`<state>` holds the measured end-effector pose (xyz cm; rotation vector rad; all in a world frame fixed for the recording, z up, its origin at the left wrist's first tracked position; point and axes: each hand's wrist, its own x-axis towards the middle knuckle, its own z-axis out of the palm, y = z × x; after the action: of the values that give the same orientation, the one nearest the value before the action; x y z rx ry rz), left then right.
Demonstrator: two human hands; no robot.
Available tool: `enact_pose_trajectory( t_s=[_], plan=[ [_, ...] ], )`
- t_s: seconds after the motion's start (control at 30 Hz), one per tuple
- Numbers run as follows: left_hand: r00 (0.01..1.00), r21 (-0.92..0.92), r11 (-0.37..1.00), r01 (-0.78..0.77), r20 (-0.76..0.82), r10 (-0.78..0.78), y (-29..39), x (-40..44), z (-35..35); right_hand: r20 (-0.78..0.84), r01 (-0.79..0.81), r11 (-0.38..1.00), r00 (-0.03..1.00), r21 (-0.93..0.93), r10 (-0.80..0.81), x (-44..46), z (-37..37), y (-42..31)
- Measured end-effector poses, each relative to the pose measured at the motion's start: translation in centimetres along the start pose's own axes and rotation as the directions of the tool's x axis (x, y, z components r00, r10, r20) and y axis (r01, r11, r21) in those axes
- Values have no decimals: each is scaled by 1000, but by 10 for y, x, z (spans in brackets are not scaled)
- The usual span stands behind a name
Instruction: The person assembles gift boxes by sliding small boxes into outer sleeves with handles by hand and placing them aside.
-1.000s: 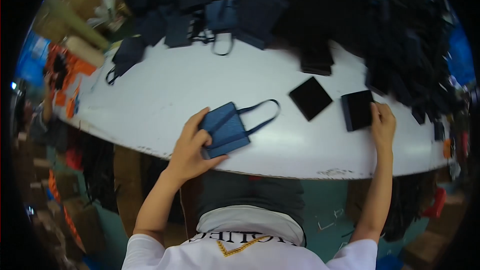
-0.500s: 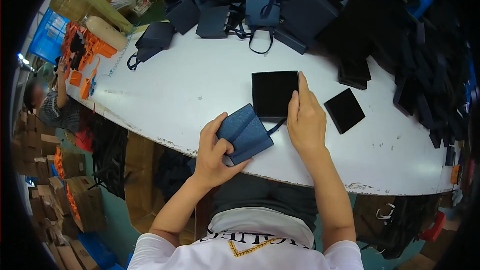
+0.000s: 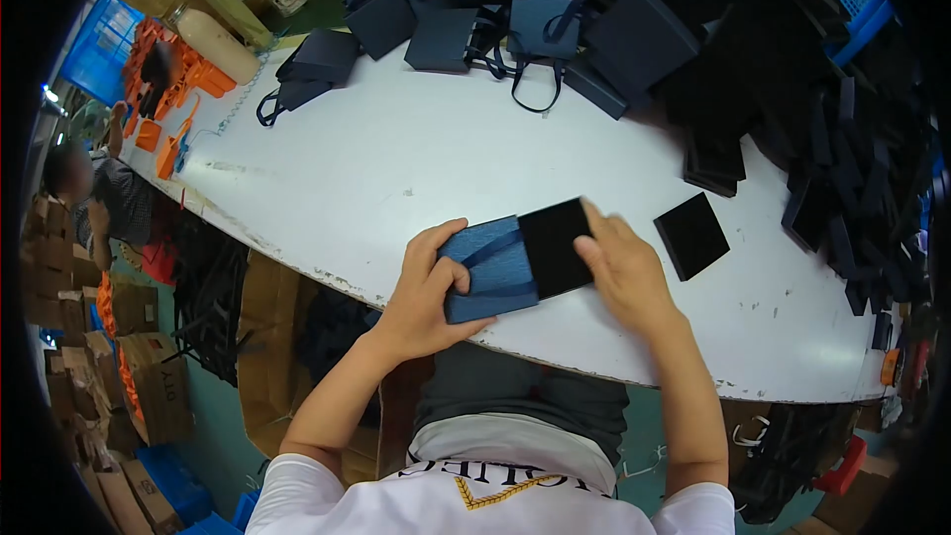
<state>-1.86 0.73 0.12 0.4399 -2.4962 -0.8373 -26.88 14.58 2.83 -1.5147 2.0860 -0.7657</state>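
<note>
My left hand (image 3: 421, 289) is wrapped around a blue textured box sleeve (image 3: 485, 286), its thumb pressed on the top face where a dark ribbon crosses. My right hand (image 3: 626, 270) grips the right side of a black square box insert (image 3: 558, 249). The insert's left edge meets the sleeve's right end and seems to sit partly inside it. Both pieces are held tilted over the near edge of the table. To the right of my right hand, a second black square insert (image 3: 692, 237) lies flat on the table.
The white table (image 3: 327, 178) has a chipped near edge. Dark blue boxes (image 3: 441, 41), some with ribbon loops, lie along the far side. A heap of black pieces (image 3: 832, 178) covers the right. A person (image 3: 124, 200) is at the left beside orange pieces (image 3: 203, 76).
My right hand has brought the black insert down and left against the sleeve's end. My left hand has turned the sleeve nearly level, and the view has shifted slightly.
</note>
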Motion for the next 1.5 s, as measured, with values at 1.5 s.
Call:
enact_pose_trajectory(
  t_s=[1.5],
  plan=[
    [64, -500, 523, 690, -678, -732, -220, 188, -130, -282, 122, 909, 960, 398, -6, 13, 76, -33]
  ],
)
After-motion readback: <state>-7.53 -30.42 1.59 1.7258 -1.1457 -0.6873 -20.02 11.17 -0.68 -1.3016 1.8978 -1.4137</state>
